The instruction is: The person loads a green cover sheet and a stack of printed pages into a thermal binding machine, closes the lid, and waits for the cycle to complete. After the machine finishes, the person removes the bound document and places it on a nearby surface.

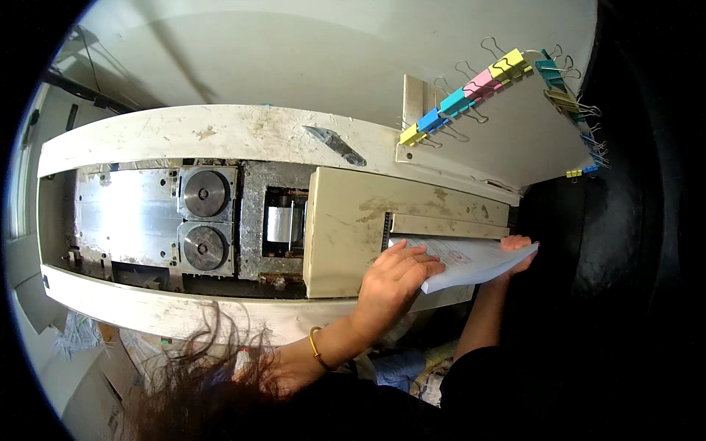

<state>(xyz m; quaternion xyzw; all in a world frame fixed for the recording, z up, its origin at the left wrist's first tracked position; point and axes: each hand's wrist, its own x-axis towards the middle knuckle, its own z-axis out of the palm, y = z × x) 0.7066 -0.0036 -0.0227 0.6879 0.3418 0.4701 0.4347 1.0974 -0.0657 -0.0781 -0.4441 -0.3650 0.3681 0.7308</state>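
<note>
A thick stack of white printed paper lies tilted over the right part of a binding machine, its far edge along a beige clamp bar. My left hand grips the stack's left end, fingers spread over its top. At the other end, my right hand holds the right corner, partly hidden by the paper. The sheets bear print and a red round stamp. Beneath and left of the stack is the machine's stained beige cover.
Left of the cover are two round metal discs, a shiny metal plate and a metal roller. Several coloured binder clips line an upright panel at the back right. A dark grey scrap lies on the far rail.
</note>
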